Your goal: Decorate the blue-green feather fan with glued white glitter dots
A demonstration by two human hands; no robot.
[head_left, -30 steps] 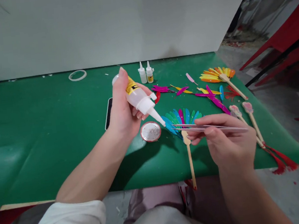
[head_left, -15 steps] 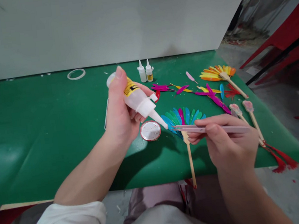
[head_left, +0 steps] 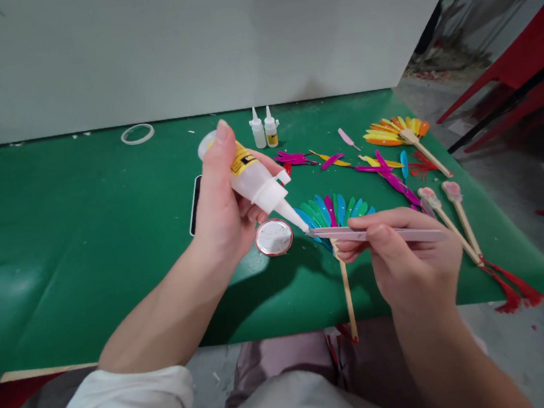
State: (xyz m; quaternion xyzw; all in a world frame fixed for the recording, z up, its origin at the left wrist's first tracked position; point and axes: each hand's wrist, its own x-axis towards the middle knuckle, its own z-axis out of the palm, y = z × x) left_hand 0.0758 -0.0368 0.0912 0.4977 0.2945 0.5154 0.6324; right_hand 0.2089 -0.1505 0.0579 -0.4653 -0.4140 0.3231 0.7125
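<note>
My left hand [head_left: 222, 200] is wrapped round a glue bottle [head_left: 254, 180] with a yellow label, its nozzle tilted down to the right. In my right hand [head_left: 405, 248] are pink tweezers [head_left: 378, 234], held level with their tips at the nozzle's end. Whether the tips pinch anything is too small to tell. Below them on the table lies a feather fan [head_left: 331, 209] of blue, green and magenta feathers, its wooden handle reaching past the front edge. A round lid-like disc [head_left: 274, 237] with a silvery face and red rim lies left of the fan.
Two small glue bottles [head_left: 264, 129] stand at the back of the green table [head_left: 112, 268]. Loose feathers [head_left: 386, 174], an orange-yellow fan [head_left: 399, 134] and two tasselled sticks [head_left: 462, 215] lie right. A phone [head_left: 196, 206] and a white ring [head_left: 137, 134] lie left.
My right hand has moved slightly left with the tweezers, bringing their tips to the nozzle. The glue bottle has shifted a little to the right.
</note>
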